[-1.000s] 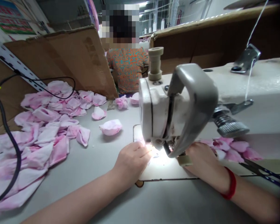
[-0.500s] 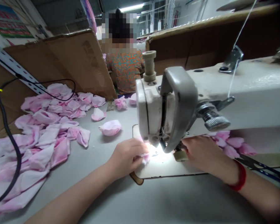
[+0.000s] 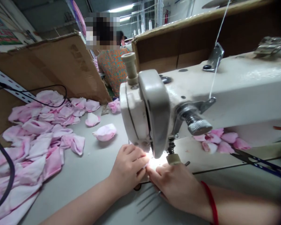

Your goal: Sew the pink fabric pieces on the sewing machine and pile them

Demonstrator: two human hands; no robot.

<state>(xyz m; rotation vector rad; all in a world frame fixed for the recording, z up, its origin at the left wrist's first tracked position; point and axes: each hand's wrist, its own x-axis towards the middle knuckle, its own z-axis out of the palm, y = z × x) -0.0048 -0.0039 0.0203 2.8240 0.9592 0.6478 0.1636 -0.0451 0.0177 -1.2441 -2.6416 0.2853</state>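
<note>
Two bare hands meet at the bright needle area of one white sewing machine [image 3: 236,97] in the head view I watch from a distance. One scrap of pale cloth [image 3: 145,166] shows at their fingertips, mostly hidden by fingers and glare. The left hand [image 3: 128,162] is narrow, its fingers pinched on that scrap. The right hand [image 3: 178,184], below one red wristband [image 3: 209,200], is curled around one thin metal tool [image 3: 149,202], its lower end blurred; I cannot tell whether its fingertips grip the cloth. On the gray counter [image 3: 100,162], I count two separate pink-and-white fabric petals [image 3: 105,132], one ruffled pink piece [image 3: 114,106] behind them and one pile of fabric [image 3: 32,153] at left, too tangled to count. Beneath the machine arm, one cluster of overlapping petals [image 3: 229,137] lies beside one pair of scissors [image 3: 255,159].
</note>
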